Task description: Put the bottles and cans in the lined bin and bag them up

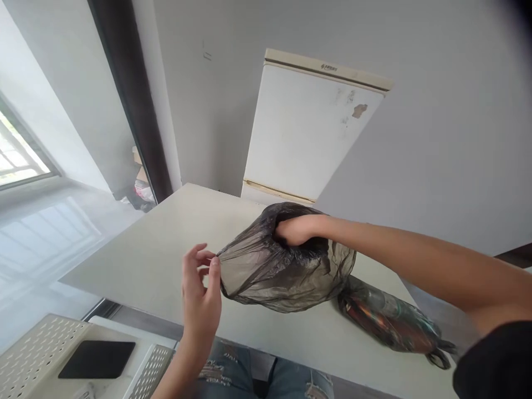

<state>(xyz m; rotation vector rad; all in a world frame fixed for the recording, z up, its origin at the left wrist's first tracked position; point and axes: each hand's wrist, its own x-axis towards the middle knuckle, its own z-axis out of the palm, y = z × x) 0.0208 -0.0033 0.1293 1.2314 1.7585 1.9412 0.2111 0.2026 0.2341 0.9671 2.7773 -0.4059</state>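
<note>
A thin, dark see-through plastic bag (266,277) is spread open above the white table, its mouth facing up toward me. My left hand (202,288) pinches the bag's left edge between thumb and fingertips and pulls it taut. Through the mouth goes my right hand (297,230); its fingers are hidden inside the dark plastic, so whether they hold anything does not show. Right of the bag lies a second dark plastic bag (390,318), knotted at its near end and filled with reddish and greenish items.
The white table (153,260) stretches out in front of my legs. A white fridge (307,133) stands behind it by the grey wall. At lower left, perforated light-coloured racks (41,349) sit beside a flat black rectangular object (97,359).
</note>
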